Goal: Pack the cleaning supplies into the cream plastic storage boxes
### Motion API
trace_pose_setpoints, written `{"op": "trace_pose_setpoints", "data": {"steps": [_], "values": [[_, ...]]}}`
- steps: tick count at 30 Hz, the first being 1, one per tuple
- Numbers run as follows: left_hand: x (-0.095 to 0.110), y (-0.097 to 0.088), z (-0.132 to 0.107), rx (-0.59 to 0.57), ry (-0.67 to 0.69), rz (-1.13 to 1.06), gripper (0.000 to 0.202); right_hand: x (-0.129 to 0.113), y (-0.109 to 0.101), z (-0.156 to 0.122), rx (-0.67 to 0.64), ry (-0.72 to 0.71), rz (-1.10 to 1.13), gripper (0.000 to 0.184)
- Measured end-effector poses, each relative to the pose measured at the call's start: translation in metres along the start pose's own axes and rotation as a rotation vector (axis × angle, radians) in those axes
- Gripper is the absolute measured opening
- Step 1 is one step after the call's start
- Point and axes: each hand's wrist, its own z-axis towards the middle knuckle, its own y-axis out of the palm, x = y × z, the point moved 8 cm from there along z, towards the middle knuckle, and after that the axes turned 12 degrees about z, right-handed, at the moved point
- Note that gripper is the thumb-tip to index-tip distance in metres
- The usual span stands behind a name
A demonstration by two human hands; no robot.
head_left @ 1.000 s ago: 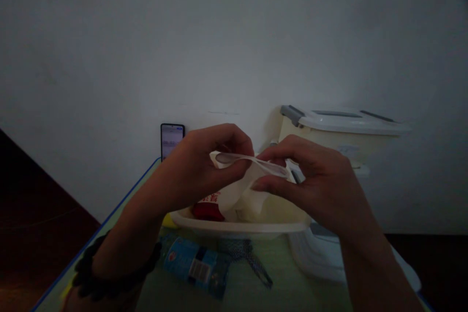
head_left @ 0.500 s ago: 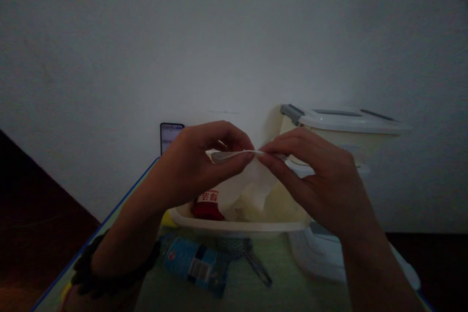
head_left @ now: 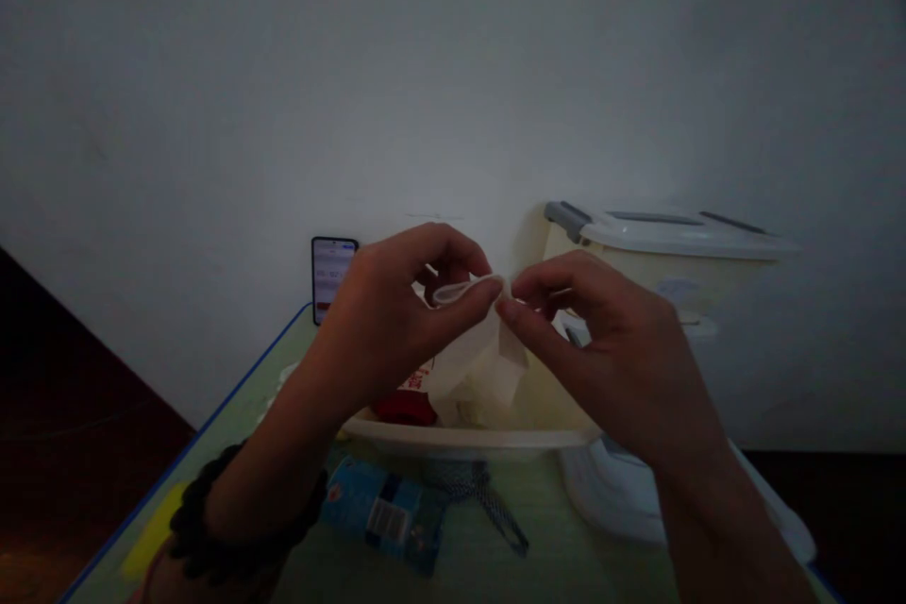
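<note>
A thin white sheet (head_left: pixel 511 368), paper-like or tissue-like, is held up above a cream basin. My left hand (head_left: pixel 396 311) pinches its upper edge between thumb and fingers, and a looped fold shows inside that grip. Close against it, my right hand (head_left: pixel 601 330) has thumb and fingertips closed at the same edge, beside the bend. The sheet's lower part hangs down between the hands. Below, the cream basin (head_left: pixel 481 439) holds a red and white packet (head_left: pixel 405 408) and pale items that I cannot make out.
A phone (head_left: pixel 334 278) leans on the wall at the back left. On the green tabletop (head_left: pixel 524 576) lie a blue-labelled clear package (head_left: pixel 382 514) and a black-and-white patterned strap (head_left: pixel 488 500). At right stand a lidded container (head_left: pixel 679 241) and a white lid-like piece (head_left: pixel 615 500). Something yellow (head_left: pixel 152 533) lies left.
The sheet's edge, stretched fairly flat between my hands before, is now bent into a fold at the fingertips. My left hand has shifted slightly right and up, uncovering more of the phone.
</note>
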Motion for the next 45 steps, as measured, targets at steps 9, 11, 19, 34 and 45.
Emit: {"op": "trace_pose_setpoints", "data": {"steps": [9, 11, 19, 34, 45], "values": [[0.006, 0.005, -0.002, -0.050, 0.092, -0.033, 0.010, 0.024, 0.007, 0.000, -0.048, 0.277, 0.425, 0.009], [0.007, 0.007, -0.003, -0.084, 0.111, -0.074, 0.010, 0.028, 0.006, 0.000, -0.024, 0.323, 0.522, 0.011], [0.001, 0.009, -0.005, -0.113, 0.110, -0.317, 0.010, 0.024, 0.006, 0.001, -0.052, 0.310, 0.658, 0.012], [-0.006, 0.009, -0.003, -0.122, 0.063, -0.404, 0.009, -0.015, 0.000, -0.001, -0.051, -0.291, -0.040, 0.023], [-0.001, 0.000, -0.002, -0.030, 0.111, -0.224, 0.016, -0.013, -0.003, -0.001, -0.169, -0.263, -0.003, 0.007]]}}
